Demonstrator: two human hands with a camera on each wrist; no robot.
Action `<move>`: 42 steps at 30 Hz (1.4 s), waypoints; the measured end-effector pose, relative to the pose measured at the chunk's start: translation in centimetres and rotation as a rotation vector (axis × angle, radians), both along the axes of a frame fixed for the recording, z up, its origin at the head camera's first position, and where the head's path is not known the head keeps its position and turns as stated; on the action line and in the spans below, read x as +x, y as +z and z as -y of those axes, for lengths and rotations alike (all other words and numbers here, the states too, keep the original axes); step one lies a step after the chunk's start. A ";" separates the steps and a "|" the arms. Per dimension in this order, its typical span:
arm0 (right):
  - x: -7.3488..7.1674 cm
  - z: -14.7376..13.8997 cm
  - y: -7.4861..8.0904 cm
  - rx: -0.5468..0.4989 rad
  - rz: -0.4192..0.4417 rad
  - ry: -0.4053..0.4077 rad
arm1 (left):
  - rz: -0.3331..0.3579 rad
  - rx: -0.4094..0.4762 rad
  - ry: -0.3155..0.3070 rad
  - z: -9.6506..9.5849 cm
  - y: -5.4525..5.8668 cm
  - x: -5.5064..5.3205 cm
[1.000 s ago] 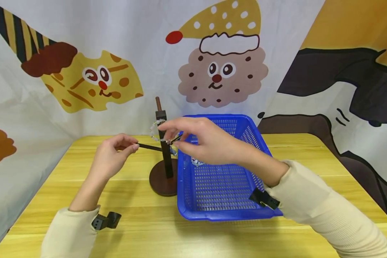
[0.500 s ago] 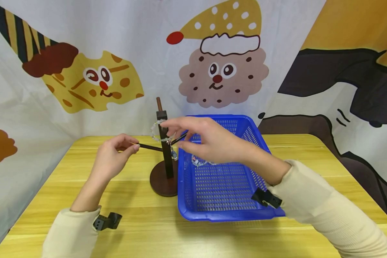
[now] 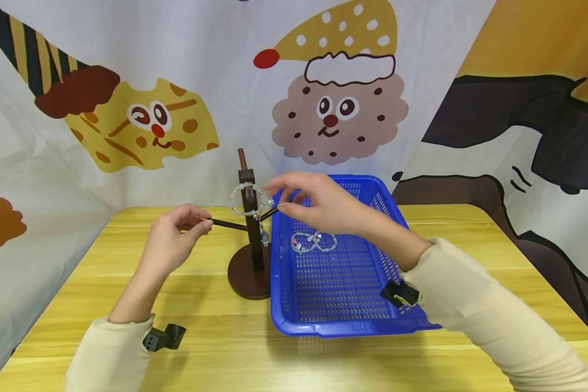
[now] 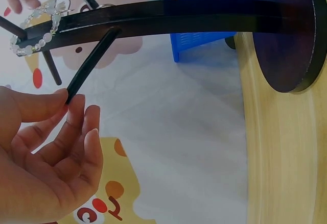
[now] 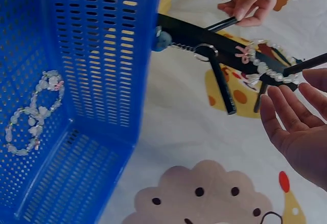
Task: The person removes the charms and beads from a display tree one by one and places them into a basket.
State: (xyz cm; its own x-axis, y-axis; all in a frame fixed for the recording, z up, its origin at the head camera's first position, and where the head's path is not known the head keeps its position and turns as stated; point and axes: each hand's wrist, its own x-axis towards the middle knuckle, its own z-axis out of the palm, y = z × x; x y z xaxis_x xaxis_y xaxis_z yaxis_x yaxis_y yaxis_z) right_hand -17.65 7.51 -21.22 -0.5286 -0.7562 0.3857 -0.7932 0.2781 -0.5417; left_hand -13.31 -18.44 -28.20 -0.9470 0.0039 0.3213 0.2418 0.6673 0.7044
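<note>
A dark wooden stand [image 3: 255, 245] with a round base and several side pegs stands upright beside the basket. My left hand [image 3: 169, 237] pinches the end of its left peg [image 4: 91, 63] between thumb and fingers. A pale beaded bracelet [image 4: 45, 40] with a pink bow charm hangs near the top of the stand, around a peg [image 5: 311, 64]. Just right of that bracelet, my right hand [image 3: 325, 204] holds nothing, its fingers loosely bent and apart from the beads. A keychain with a blue charm [image 3: 265, 237] hangs from the stand's right peg [image 5: 223, 83].
A blue plastic basket [image 3: 274, 310] is close against the stand's right side on the wooden table [image 3: 215, 348]. Two beaded bracelets [image 5: 54, 100] lie in it. Behind the table hangs a white cloth [image 3: 240, 81] printed with cartoon figures.
My right hand has let go of the bracelet and drawn back to the right, so the bracelet hangs freely on the stand. The left hand keeps its pinch on the peg.
</note>
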 end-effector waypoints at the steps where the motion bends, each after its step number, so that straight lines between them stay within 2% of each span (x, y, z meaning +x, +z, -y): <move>1: -0.1 0.0 -0.2 0.000 0.005 -0.011 | -0.002 0.000 -0.001 0.0 0.0 0.0; 8: -0.8 0.2 -1.4 0.018 0.047 -0.082 | -0.001 0.010 -0.005 0.0 -0.1 0.0; 17: -1.3 0.7 -2.2 0.010 0.082 -0.118 | -0.009 0.014 0.000 0.0 -0.2 0.0; 25: -1.3 1.3 -2.1 0.020 0.085 -0.147 | -0.022 0.008 -0.004 -0.1 -0.2 0.0; 42: -1.3 2.4 -1.7 -0.044 0.084 -0.154 | -0.017 0.002 -0.007 0.0 -0.2 0.0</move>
